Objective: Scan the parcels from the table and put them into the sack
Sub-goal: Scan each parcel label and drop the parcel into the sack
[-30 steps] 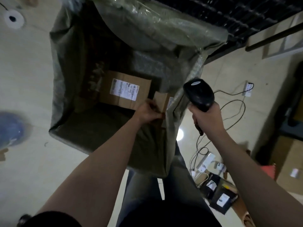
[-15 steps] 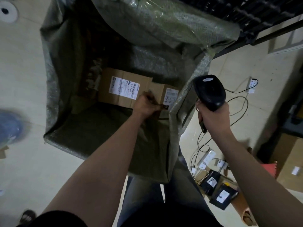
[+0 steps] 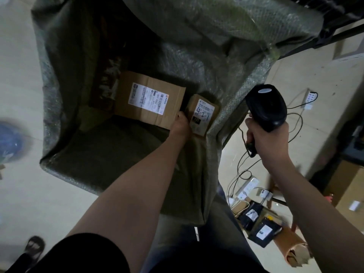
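Our right hand (image 3: 269, 140) is curled tight round the handle of the black scanner (image 3: 266, 107), just outside the sack (image 3: 88, 158). Our left hand (image 3: 180, 128) is down inside the sack, gripping a small box (image 3: 203, 115) by its side. Just beside it, a larger box (image 3: 149, 99) lies flat at the bottom, label up.

light: dim – indoor | shadow: sack (image 3: 197, 62) interior darkest | blur: left edge | distortion: wide-angle bending
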